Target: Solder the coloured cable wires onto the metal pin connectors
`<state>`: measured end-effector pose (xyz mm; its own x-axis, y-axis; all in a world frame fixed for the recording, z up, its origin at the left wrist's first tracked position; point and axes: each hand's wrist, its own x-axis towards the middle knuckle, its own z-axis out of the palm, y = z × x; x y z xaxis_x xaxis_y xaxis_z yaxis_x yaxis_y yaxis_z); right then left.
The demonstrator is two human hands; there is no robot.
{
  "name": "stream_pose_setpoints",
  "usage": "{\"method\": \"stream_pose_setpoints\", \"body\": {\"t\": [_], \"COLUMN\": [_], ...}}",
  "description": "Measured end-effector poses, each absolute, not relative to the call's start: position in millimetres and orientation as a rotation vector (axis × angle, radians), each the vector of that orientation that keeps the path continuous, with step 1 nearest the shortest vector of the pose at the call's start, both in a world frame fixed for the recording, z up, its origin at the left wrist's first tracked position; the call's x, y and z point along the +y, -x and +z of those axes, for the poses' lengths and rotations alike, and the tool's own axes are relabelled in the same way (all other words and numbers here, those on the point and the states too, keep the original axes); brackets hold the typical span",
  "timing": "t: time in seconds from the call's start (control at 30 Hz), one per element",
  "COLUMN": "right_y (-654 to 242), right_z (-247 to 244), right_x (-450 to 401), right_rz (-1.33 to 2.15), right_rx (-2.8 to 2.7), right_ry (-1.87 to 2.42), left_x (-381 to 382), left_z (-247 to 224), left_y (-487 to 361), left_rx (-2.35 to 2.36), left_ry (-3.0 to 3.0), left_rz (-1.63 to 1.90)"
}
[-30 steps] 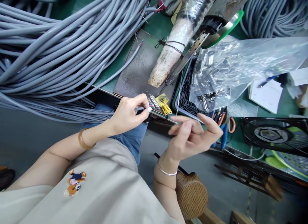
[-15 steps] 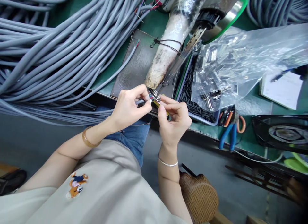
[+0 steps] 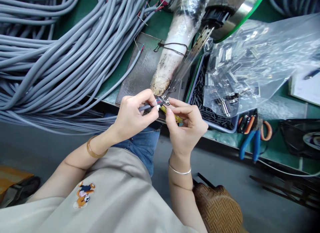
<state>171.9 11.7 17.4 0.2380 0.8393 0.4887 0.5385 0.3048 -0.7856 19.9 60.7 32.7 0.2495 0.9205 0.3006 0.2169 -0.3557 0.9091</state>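
Observation:
My left hand (image 3: 136, 112) pinches the end of a grey cable (image 3: 145, 108), whose thin coloured wires (image 3: 159, 100) show past the fingertips. A small metal connector (image 3: 166, 102) sits between the fingertips of my right hand (image 3: 187, 126), which are closed on it. The coloured wires meet the connector's near side; whether they are joined to it I cannot tell. Just above the connector are a white, scorched tube (image 3: 167, 66) and a thin metal rod (image 3: 180, 72) slanting down. Something yellow (image 3: 178, 119) shows partly behind my right fingers.
Many grey cables (image 3: 62, 56) lie heaped at left. A dark metal plate (image 3: 142, 71) lies under the tube. At right are a bin (image 3: 233, 126) of small black pieces, a plastic bag (image 3: 265, 59) of metal connectors, and blue-handled pliers (image 3: 257, 143). A woven-pattern stool (image 3: 217, 206) stands below.
The view has shifted slightly, so the bin, bag and pliers appear further right. The connector has turned a little in my right hand, and both hands keep their holds.

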Motion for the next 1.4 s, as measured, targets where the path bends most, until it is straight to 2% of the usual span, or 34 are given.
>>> {"method": "stream_pose_setpoints", "body": {"t": [0.27, 0.7, 1.03, 1.27, 1.4], "right_y": [-172, -172, -175, -180, -179], "right_z": [17, 21, 16, 18, 18], "right_x": [12, 19, 10, -6, -11], "right_rz": [0.25, 0.053, 0.121, -0.031, 0.063], "right_rx": [-1.498, -1.601, -1.605, -1.3, -1.285], "right_ry": [1.384, 1.348, 1.381, 1.27, 1.325], "left_x": [59, 60, 58, 56, 55], "left_z": [32, 36, 32, 33, 32], "left_y": [-18, -19, -17, -16, -15], "left_rx": [1.087, 1.067, 1.062, 1.055, 1.025], "left_ry": [-1.758, -1.945, -1.879, -1.862, -1.827], "left_rz": [1.065, 1.181, 1.067, 1.07, 1.079]}}
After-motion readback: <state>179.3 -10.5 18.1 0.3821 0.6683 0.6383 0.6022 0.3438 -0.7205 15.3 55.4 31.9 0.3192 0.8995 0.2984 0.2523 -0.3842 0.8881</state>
